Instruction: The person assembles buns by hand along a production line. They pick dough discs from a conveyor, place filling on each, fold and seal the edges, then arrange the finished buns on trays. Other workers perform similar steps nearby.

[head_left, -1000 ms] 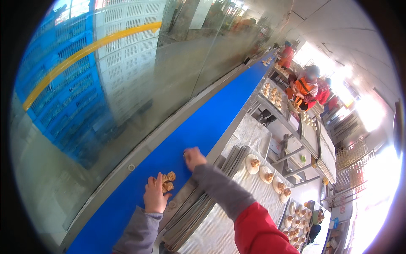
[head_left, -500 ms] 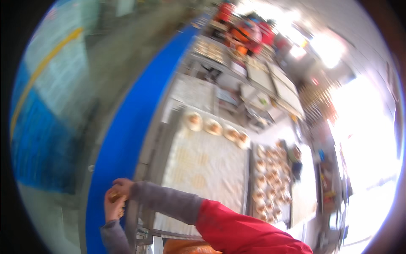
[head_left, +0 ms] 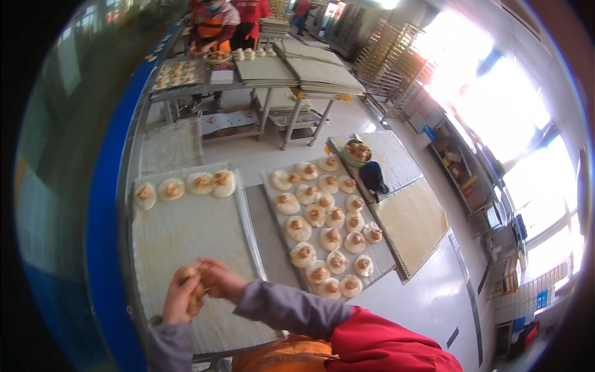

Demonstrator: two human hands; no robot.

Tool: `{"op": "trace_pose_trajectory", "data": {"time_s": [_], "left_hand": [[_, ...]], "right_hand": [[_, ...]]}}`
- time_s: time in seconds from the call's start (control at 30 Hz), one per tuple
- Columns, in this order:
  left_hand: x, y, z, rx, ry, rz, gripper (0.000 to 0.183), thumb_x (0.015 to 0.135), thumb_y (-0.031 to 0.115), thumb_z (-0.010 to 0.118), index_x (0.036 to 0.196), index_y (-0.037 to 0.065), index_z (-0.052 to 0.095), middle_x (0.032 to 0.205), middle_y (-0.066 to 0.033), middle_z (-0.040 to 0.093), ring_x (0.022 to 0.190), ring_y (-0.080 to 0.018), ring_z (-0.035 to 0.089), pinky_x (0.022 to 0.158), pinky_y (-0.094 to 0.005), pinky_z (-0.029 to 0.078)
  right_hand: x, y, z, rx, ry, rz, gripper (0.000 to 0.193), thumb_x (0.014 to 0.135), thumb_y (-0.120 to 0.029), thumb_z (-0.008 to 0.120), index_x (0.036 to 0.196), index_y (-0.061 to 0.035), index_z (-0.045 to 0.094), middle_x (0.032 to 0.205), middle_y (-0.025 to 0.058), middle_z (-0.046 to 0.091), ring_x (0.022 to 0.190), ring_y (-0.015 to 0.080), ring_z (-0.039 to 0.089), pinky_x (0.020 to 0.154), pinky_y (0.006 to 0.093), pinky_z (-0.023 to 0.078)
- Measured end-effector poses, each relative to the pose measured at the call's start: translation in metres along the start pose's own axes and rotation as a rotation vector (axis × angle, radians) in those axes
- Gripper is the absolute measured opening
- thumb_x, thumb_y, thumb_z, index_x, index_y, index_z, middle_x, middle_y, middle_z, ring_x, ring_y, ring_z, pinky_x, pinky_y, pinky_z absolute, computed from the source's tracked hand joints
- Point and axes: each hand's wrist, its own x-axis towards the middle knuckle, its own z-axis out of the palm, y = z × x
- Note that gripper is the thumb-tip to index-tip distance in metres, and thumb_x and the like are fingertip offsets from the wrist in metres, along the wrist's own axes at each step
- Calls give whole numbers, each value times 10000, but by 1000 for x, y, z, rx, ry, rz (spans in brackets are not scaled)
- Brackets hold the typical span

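Over the near left part of a paper-lined tray (head_left: 186,242), my two hands meet around a small brownish lump (head_left: 196,294). It looks like dough with filling, though fingers cover much of it. My left hand (head_left: 178,299) is closed around the lump from the left. My right hand (head_left: 222,279), somewhat blurred, has its fingers bent against the lump's upper right side. Along the tray's far edge lie several flat dough rounds (head_left: 171,189) topped with brown filling.
To the right, a second tray (head_left: 279,217) holds many filling-topped dough rounds. Beyond it stand a green bowl (head_left: 357,154) of filling and a dark object (head_left: 373,180). A blue belt edge (head_left: 111,186) runs along the left. A co-worker (head_left: 214,28) stands at a far table.
My view has swung left to right and steadied. Both hands have moved from above the blue edge to over the tray, still together around the lump.
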Motion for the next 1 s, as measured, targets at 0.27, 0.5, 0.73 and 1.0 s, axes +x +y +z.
{"op": "trace_pose_trajectory", "data": {"time_s": [0.27,0.5,0.73,1.0], "left_hand": [[209,-43,349,-546,-425,-341,326,952,234,690,1228,121,557,1044,-102,602,745,-166,618,501,-227,472],[388,-58,543,-576,-227,-248,152,923,239,717,973,131,621,849,-30,635,720,-175,639,496,-281,505],[500,-67,604,-522,-15,-60,201,934,313,660,956,126,590,857,-48,634,698,-183,633,539,-339,532],[534,-104,657,127,174,668,385,921,166,612,1280,38,558,1133,-105,607,1083,-245,584,973,-350,463]], "right_hand": [[-181,-259,-294,506,214,-397,290,939,-220,612,1204,-113,562,1132,132,632,1019,273,633,727,322,576],[-196,-443,-484,615,478,-630,130,978,-235,557,1031,-120,584,977,94,644,945,319,667,681,364,608],[-150,-523,-538,677,503,-623,232,989,-249,557,1080,-37,533,1053,150,604,950,350,649,765,442,610],[-92,-528,-554,-80,597,-889,428,1030,-279,524,1346,10,520,1221,183,604,1079,278,621,957,348,503]]}}
